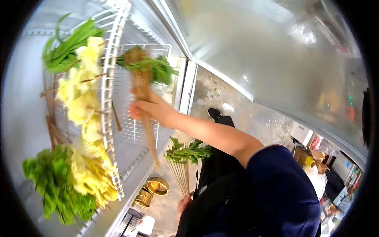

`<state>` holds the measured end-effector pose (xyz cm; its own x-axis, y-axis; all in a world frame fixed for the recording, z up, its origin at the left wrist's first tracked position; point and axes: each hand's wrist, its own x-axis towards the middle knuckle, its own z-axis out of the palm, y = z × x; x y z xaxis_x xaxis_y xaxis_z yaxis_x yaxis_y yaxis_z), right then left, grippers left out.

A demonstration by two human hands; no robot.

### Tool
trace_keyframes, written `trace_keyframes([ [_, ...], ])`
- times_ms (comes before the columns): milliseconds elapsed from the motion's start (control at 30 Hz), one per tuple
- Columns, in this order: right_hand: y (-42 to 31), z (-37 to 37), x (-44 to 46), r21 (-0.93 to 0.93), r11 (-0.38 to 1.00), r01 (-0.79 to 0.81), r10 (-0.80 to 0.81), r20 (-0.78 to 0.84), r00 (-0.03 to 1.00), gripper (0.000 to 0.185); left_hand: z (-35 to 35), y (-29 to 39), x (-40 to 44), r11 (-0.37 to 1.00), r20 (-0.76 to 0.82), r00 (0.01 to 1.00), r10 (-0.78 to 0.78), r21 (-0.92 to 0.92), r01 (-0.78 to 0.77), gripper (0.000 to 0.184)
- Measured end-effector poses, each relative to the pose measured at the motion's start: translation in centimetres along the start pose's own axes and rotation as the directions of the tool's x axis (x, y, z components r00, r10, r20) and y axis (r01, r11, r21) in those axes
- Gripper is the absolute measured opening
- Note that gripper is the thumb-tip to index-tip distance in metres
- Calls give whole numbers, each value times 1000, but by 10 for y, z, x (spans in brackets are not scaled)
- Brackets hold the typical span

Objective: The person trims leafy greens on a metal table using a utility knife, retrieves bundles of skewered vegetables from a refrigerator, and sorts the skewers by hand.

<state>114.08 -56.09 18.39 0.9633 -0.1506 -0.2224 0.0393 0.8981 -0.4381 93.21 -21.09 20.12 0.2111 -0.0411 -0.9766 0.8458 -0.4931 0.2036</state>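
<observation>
My right hand (148, 106) reaches into the fridge, its fingers wrapped round a bundle of wooden skewers (142, 81). Motion blurs the bundle; a brownish mass tops it and green leaves (162, 70) show beside that, though I cannot tell whether all of them are on these skewers. Lower down, my left hand (184, 203) grips the bottom ends of leafy-green skewers (181, 172), which stand fanned with the leaves on top. Left of my right hand, a white wire shelf (108, 85) bears yellowish skewered food (85, 94) and green leafy skewers (59, 183).
A large misted glass door (268, 51) stands open on the right. Another wire rack (136, 132) is behind my right hand. Brass-coloured pots (158, 185) sit on the wet floor (225, 93) by the fridge. Cardboard boxes (302, 156) and bags are at the far right.
</observation>
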Motion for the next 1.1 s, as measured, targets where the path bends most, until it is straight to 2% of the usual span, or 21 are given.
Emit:
trace_keyframes([
  [100, -25, -2, -87, -109, 990, 90, -78, 109, 991, 42, 2, -4, 9, 890, 90, 991, -96, -438, 126, 36],
  [167, -38, 6, -134, -222, 970, 95, -82, 65, 994, 42, -12, 10, 24, 937, 269, 962, -46, -322, 135, 27],
  [233, -42, 3, -167, -461, 885, 65, -107, -66, 992, 42, 7, 38, 12, 987, 159, 986, 57, -155, -32, 23],
  [267, -35, -12, -179, -483, 870, 95, -167, -108, 980, 41, 17, 54, 0, 993, 105, 989, 105, -67, -99, 23],
  [300, -28, -27, -188, -505, 855, 122, -226, -150, 962, 41, 28, 71, -14, 987, 111, 984, 141, -94, -131, 23],
  [367, -28, -34, -208, -519, 855, -16, -164, -299, 940, 41, 24, 76, -1, 973, 125, 966, 227, -62, -221, 22],
  [400, -23, -39, -217, -550, 835, -16, -196, -326, 925, 40, 27, 84, -3, 956, 159, 943, 292, -67, -285, 22],
  [500, -8, -46, -222, -579, 810, -86, -185, -393, 901, 31, 38, 100, -4, 864, 209, 841, 498, -41, -502, 25],
  [567, 2, -34, -216, -486, 871, -76, -161, -428, 889, 24, 50, 101, 4, 741, 196, 733, 651, 47, -670, 29],
  [600, 4, -32, -214, -507, 857, -93, -133, -393, 910, 25, 53, 104, -9, 791, 256, 775, 577, 61, -609, 33],
  [667, 17, -40, -205, -570, 806, -158, -74, -362, 929, 27, 51, 94, -6, 845, 365, 786, 499, -4, -535, 32],
  [700, 20, -35, -202, -546, 828, -128, -94, -360, 928, 30, 49, 92, -14, 876, 412, 790, 454, -43, -480, 33],
  [733, 22, -34, -199, -547, 823, -151, -52, -337, 940, 31, 45, 92, -17, 864, 452, 756, 473, -69, -499, 32],
  [833, 13, -18, -193, -595, 775, -215, 61, -268, 961, 28, 41, 87, -31, 848, 407, 749, 522, -149, -509, 28],
  [867, 8, -16, -190, -671, 704, -234, 118, -214, 970, 30, 38, 87, -33, 854, 389, 764, 515, -152, -498, 27],
  [900, -1, -9, -187, -804, 527, -277, 210, -192, 959, 45, 34, 88, -34, 860, 374, 777, 506, -157, -485, 27],
  [967, -29, 8, -173, -886, 82, -457, 525, -351, 775, 64, 29, 86, -36, 864, 332, 798, 502, -142, -484, 26],
  [1000, -47, 27, -167, -879, -24, -476, 679, -364, 638, 77, 27, 84, -37, 861, 307, 806, 506, -123, -494, 25],
  [1033, -71, 58, -166, -947, -98, -305, 734, -276, 621, 72, 27, 83, -37, 858, 283, 812, 510, -106, -502, 24],
  [1067, -100, 103, -166, -989, -143, 32, 730, -83, 679, 63, 28, 84, -36, 844, 287, 795, 534, -136, -518, 23],
  [1100, -132, 156, -177, -884, -174, 435, 558, 275, 783, 49, 29, 85, -37, 831, 290, 779, 555, -162, -532, 24],
])
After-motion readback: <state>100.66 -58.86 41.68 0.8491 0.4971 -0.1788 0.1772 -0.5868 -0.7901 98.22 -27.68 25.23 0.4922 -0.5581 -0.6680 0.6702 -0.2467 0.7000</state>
